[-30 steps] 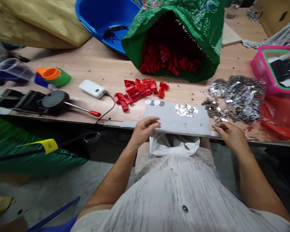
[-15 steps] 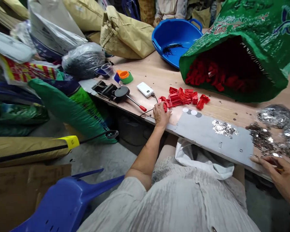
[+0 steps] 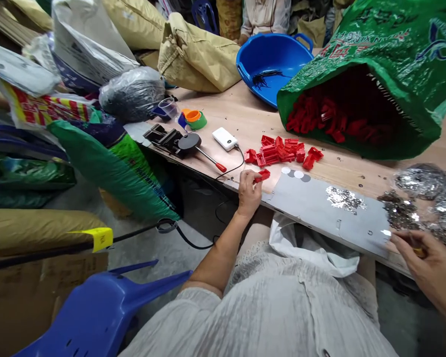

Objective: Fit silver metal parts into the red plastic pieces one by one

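Note:
My left hand (image 3: 248,190) is closed on one red plastic clip (image 3: 263,174), lifted just off the near table edge. Behind it lies a loose heap of red clips (image 3: 282,149). My right hand (image 3: 429,266) pinches a small shiny metal piece (image 3: 386,232) at the right end of a grey mat (image 3: 312,203). A small scatter of silver pieces (image 3: 344,197) lies on the mat, and a bigger pile of metal pieces (image 3: 419,198) lies to its right.
A green sack (image 3: 375,44) full of red clips lies open at the back right, beside a blue basin (image 3: 271,54). A white power bank (image 3: 225,138), a black hand press (image 3: 174,141) and small cups stand to the left. Bags fill the floor at left; a blue chair (image 3: 107,307) is near.
My left hand went from the mat's edge to the red heap and has drawn back holding one clip. The view swung left. My right hand stayed at the mat's right end.

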The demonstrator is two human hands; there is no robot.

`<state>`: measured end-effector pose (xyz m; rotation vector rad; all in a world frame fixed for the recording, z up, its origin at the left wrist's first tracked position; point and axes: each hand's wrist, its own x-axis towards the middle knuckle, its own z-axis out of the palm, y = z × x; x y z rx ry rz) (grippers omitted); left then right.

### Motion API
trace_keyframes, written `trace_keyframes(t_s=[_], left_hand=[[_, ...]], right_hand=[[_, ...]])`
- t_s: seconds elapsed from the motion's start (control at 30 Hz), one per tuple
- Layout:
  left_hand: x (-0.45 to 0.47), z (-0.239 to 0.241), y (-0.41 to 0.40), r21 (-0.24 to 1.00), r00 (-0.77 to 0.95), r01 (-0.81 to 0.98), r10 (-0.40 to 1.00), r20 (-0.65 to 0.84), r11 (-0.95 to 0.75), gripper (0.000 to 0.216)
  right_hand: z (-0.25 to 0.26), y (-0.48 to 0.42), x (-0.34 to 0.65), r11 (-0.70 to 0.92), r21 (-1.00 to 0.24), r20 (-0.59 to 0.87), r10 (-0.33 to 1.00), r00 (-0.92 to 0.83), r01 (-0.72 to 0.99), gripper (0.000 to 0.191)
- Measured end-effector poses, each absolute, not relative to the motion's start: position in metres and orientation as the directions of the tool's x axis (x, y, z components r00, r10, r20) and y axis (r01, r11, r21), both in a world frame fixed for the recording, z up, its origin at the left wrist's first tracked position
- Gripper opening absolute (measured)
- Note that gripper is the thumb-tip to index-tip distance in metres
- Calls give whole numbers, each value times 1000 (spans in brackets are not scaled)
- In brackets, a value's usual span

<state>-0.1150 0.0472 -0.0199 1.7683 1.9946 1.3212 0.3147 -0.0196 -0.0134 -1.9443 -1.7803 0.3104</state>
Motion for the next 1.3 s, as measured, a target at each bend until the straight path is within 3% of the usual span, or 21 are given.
trace_keyframes(t_s=[0.13, 0.33, 0.43, 0.53, 0.63, 0.73, 0.87, 1.0, 1.3], left_hand=[[-81, -2, 26, 669, -83, 690, 888, 453, -277, 14], [-37, 16, 9, 755, 110, 522, 909, 403, -397, 18], [-23, 17, 5, 884, 112, 356, 953, 283, -304, 15], [-13, 17, 1, 997, 126, -46, 990, 62, -56, 21], [-4, 19, -3, 858, 264, -453, 956, -130, 242, 45], [2, 21, -6, 698, 359, -598, 910, -205, 393, 59], [4, 18, -7, 649, 370, -626, 897, -242, 433, 60], [0, 11, -6, 601, 498, -589, 828, -256, 540, 66], [1, 10, -6, 451, 558, -605, 754, -347, 656, 45]], right_hand=[[11, -10, 264, -12, -659, 92, 991, 97, 752, 25], [33, 4, 200, 201, -758, 217, 975, -50, 620, 20], [37, 7, 184, 241, -802, 240, 968, -75, 547, 18], [35, 7, 176, 242, -833, 228, 970, -90, 497, 17], [28, 2, 171, 236, -853, 229, 971, -72, 466, 14], [22, -4, 168, 267, -856, 264, 962, -69, 443, 12], [20, -5, 172, 320, -800, 329, 941, -75, 508, 12], [26, 0, 179, 413, -751, 407, 904, -132, 515, 11], [31, 4, 188, 604, -642, 491, 797, -351, 472, 14]])
